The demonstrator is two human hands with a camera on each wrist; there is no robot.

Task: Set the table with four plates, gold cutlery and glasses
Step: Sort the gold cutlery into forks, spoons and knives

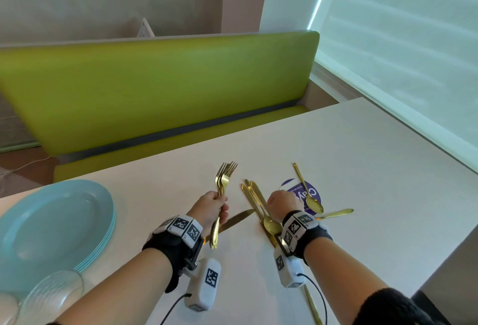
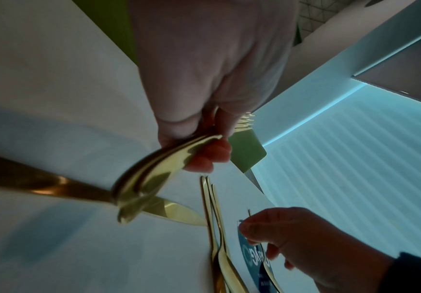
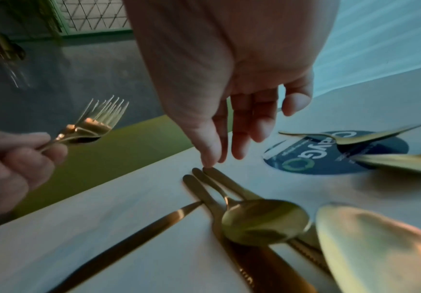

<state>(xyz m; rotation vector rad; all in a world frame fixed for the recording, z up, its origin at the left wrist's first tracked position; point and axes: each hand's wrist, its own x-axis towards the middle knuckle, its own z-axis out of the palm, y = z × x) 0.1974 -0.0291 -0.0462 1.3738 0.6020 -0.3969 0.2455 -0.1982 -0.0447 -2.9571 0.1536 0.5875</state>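
My left hand (image 1: 210, 208) grips a bundle of gold forks (image 1: 223, 182) by their handles, tines up, above the white table (image 1: 349, 156). The forks (image 3: 99, 121) show again in the right wrist view, and their handle ends (image 2: 154, 174) in the left wrist view. My right hand (image 3: 232, 136) hovers with straight fingers over the handle tips of a gold spoon and knives (image 3: 217, 184) lying together (image 1: 258, 208). It holds nothing. A single gold knife (image 1: 232, 221) lies under the left hand. Two more gold spoons (image 1: 309, 192) lie to the right.
A stack of pale blue plates (image 1: 51, 224) sits at the left, with clear glasses (image 1: 49, 296) at the near left corner. A round blue sticker (image 1: 302, 192) is on the table under one spoon. A green bench (image 1: 155, 84) stands beyond the far edge.
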